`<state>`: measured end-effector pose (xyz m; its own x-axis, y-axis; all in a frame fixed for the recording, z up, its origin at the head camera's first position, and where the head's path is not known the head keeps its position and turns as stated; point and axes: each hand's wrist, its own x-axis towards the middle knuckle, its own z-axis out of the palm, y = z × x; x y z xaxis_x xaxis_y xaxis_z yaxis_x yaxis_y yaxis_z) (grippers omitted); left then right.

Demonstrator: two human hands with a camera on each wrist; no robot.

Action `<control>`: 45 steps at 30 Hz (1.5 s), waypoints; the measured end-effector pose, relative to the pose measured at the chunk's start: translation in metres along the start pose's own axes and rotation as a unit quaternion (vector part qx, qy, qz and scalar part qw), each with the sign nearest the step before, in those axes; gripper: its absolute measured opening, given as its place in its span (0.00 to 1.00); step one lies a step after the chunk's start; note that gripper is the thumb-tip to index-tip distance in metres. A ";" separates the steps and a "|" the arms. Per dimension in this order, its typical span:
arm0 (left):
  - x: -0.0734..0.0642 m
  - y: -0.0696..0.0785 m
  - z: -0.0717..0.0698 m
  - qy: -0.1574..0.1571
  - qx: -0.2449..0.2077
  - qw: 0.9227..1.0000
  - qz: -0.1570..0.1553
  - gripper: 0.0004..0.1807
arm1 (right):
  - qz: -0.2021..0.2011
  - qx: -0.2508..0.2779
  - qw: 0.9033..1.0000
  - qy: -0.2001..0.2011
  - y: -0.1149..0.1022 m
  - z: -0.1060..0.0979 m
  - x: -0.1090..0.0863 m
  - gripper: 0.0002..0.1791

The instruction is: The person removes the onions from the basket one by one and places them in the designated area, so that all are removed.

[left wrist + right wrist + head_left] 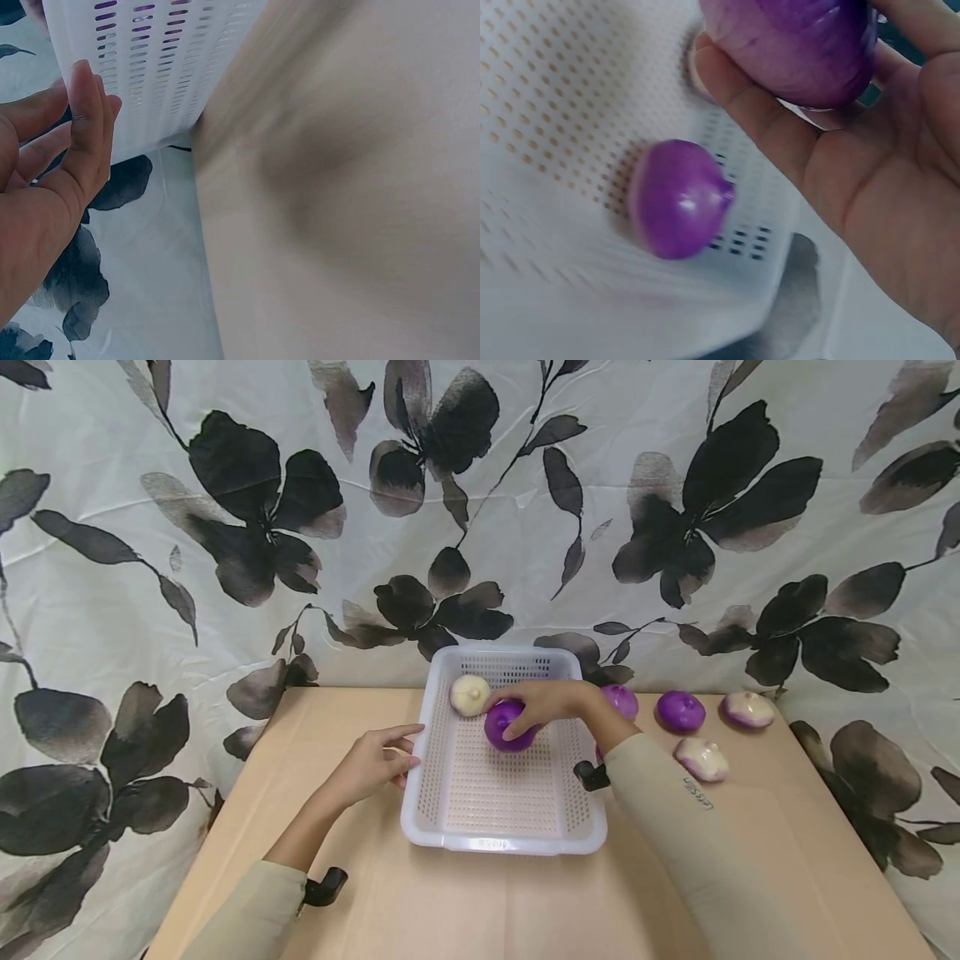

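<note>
A white perforated plastic basket (502, 827) stands on the table. My right hand (543, 703) reaches over its right side and grips a purple onion (504, 727) inside; the right wrist view shows fingers and thumb curled round this onion (802, 52). A white onion (470, 695) sits in the back left of the basket, near the fingertips. Another purple onion (679, 199) lies in the basket in the right wrist view, hidden by my hand in the head view. My left hand (372, 763) touches the basket's left wall from outside, its fingers (86, 127) fairly straight.
Right of the basket on the wooden table (352, 910) lie a partly covered purple onion (621, 700), another purple onion (680, 712) and two white-and-purple onions, one farther back (747, 710), one nearer (701, 759). A floral cloth (555, 568) hangs behind the table.
</note>
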<state>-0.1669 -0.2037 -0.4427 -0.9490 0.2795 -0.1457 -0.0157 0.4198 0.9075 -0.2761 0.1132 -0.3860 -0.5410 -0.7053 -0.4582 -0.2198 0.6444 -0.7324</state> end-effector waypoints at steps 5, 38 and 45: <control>0.000 0.001 0.000 0.000 0.002 1.000 -0.002 0.32 | -0.037 -0.032 0.997 0.053 -0.003 -0.008 -0.022 0.33; 0.001 0.002 -0.001 -0.008 -0.006 1.000 -0.001 0.32 | 0.007 0.021 0.929 0.370 0.135 -0.022 -0.206 0.39; 0.001 0.003 -0.001 -0.005 -0.007 1.000 -0.005 0.32 | 0.048 0.054 0.913 0.401 0.180 -0.023 -0.236 0.39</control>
<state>-0.1684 -0.2029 -0.4402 -0.9457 0.2839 -0.1584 -0.0295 0.4102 0.9115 -0.2069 0.4030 -0.3978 -0.9839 -0.1749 -0.0380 -0.0817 0.6282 -0.7737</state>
